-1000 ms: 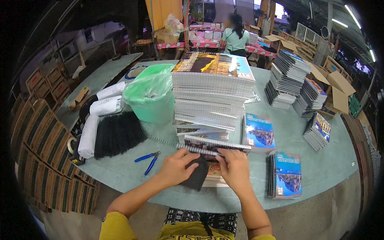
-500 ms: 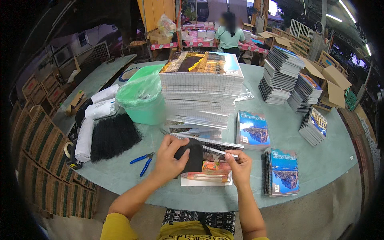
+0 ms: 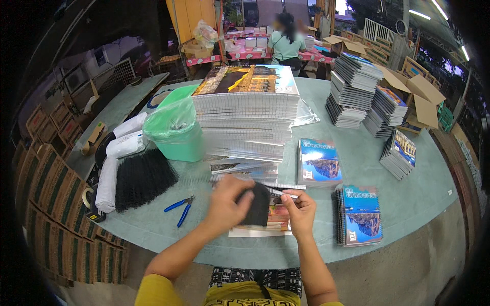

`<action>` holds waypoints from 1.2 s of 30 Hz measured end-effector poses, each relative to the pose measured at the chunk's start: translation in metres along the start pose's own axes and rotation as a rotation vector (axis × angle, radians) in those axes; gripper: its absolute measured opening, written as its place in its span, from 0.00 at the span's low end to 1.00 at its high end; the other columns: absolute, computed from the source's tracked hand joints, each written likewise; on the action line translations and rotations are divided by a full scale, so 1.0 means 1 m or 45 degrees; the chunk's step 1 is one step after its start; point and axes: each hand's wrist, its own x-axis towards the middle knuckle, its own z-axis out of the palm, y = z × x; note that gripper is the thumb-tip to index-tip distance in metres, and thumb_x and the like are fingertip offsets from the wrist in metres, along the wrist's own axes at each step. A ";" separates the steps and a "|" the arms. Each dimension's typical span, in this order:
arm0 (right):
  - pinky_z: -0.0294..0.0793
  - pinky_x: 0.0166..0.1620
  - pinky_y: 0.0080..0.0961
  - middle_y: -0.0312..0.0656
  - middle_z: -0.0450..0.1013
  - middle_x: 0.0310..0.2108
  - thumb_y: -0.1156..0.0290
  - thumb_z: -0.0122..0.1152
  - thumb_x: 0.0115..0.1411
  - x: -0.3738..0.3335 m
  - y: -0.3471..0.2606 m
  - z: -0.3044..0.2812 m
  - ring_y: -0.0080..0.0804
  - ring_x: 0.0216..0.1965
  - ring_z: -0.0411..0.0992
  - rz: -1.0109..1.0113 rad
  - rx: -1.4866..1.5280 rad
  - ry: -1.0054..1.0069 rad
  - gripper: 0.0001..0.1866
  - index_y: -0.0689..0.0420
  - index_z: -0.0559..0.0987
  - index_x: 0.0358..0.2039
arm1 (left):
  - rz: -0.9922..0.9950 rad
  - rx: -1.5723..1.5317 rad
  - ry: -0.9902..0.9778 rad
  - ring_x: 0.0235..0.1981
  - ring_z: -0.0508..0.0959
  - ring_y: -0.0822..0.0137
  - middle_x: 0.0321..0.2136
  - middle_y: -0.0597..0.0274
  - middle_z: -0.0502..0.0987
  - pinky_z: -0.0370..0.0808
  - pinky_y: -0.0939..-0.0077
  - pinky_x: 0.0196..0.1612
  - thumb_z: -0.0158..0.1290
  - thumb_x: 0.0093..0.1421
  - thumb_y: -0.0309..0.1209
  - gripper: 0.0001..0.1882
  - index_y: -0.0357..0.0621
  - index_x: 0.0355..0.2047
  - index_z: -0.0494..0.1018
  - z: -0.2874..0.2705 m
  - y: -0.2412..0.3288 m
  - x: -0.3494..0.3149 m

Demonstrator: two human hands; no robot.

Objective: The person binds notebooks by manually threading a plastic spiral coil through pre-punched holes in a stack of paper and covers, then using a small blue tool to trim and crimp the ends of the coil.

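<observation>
Left hand (image 3: 228, 204): fingers curl at the near left of a bound book, blurred; whether they grip anything cannot be told
Right hand (image 3: 302, 211): thumb and fingertips pinch together on the right end of the book's edge
Book (image 3: 293, 186): above the near side of the table, between the two hands and just in front of the tall stack; its pale edge forms the long axis, running left to right across the person's front, the right end dipping slightly toward the body
Spiral coil (image 3: 196, 180): thin and blurred, pointing left past the left hand, roughly in line with that edge
Dark cloth (image 3: 260, 206): hangs between the hands, against the left fingers, its lower edge toward the person
Printed pages (image 3: 278, 219): lie beneath the hands, with a white sheet (image 3: 252, 233) showing at their near side
Blue cutters (image 3: 184, 208): rest left of the left hand, handles spread toward the person, tip pointing away
Tall stack (image 3: 245, 120): books piled just beyond the hands, beside a green bin (image 3: 178, 145) lined with clear plastic
Black strands (image 3: 145, 178): fan out near the bin, beside white rolls (image 3: 105, 186)
Blue-covered books (image 3: 362, 214): sit to the right of the right hand on the green table (image 3: 418, 209)
Background: a person in a pale green top (image 3: 287, 48) at a pink-covered table (image 3: 252, 55)
</observation>
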 end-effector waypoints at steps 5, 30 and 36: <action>0.67 0.25 0.10 0.35 0.75 0.25 0.72 0.63 0.56 -0.001 0.008 -0.002 0.13 0.25 0.69 -0.053 -0.002 0.011 0.10 0.64 0.77 0.36 | -0.071 -0.072 0.081 0.32 0.74 0.59 0.28 0.59 0.72 0.71 0.71 0.39 0.58 0.48 0.24 0.10 0.39 0.33 0.75 0.000 0.013 0.005; 0.70 0.37 0.18 0.36 0.76 0.32 0.70 0.64 0.53 0.011 -0.001 0.001 0.19 0.31 0.70 0.010 -0.278 -0.332 0.11 0.62 0.79 0.36 | -0.256 0.003 -0.875 0.44 0.71 0.49 0.41 0.49 0.69 0.68 0.58 0.48 0.55 0.54 0.33 0.19 0.45 0.46 0.72 0.056 0.010 -0.101; 0.74 0.43 0.22 0.42 0.76 0.36 0.83 0.62 0.49 0.008 0.000 -0.017 0.23 0.39 0.72 0.011 0.153 -0.352 0.13 0.64 0.77 0.38 | 0.248 0.504 -0.129 0.38 0.71 0.59 0.37 0.56 0.70 0.65 0.65 0.41 0.56 0.50 0.35 0.16 0.44 0.39 0.74 0.009 0.022 -0.016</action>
